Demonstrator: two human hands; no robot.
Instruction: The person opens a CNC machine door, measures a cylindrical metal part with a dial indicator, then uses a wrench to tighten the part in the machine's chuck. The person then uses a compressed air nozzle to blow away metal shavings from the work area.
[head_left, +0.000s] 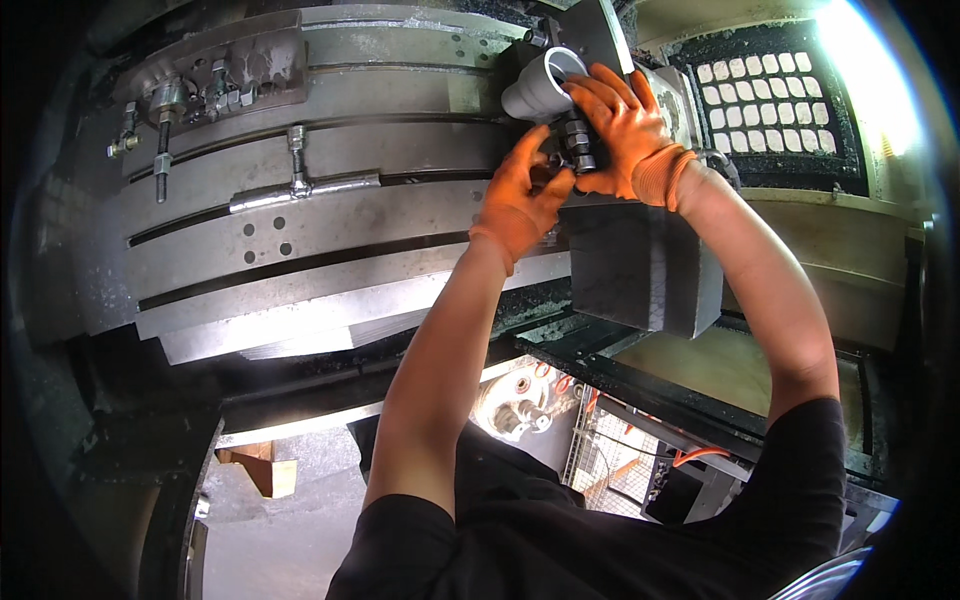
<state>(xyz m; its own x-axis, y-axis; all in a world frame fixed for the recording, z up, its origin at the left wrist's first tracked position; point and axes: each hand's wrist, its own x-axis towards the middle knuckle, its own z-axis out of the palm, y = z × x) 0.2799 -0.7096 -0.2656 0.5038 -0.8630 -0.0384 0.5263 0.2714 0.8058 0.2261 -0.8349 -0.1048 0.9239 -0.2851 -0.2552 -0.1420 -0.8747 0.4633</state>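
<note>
A hollow grey cylindrical part (535,92) with a round open end sits against an upright metal plate (597,38) at the top. My right hand (632,135), in an orange glove, lies over it, fingers hooked at the rim and thumb stretched down. Beside that palm stands a dark threaded stud with nuts (577,142). My left hand (520,200), also orange-gloved, is just left of the stud, index finger raised toward the cylinder and thumb near the lower nut. Its fingers are curled round something dark, mostly hidden by the glove.
A slotted machine table (390,215) spans the left. On it are a plate with clamping studs (225,75) and a T-shaped bar (300,182). A dark metal block (640,265) stands below my hands. A grated panel (770,100) lies right. A black-edged ledge (660,370) runs before me.
</note>
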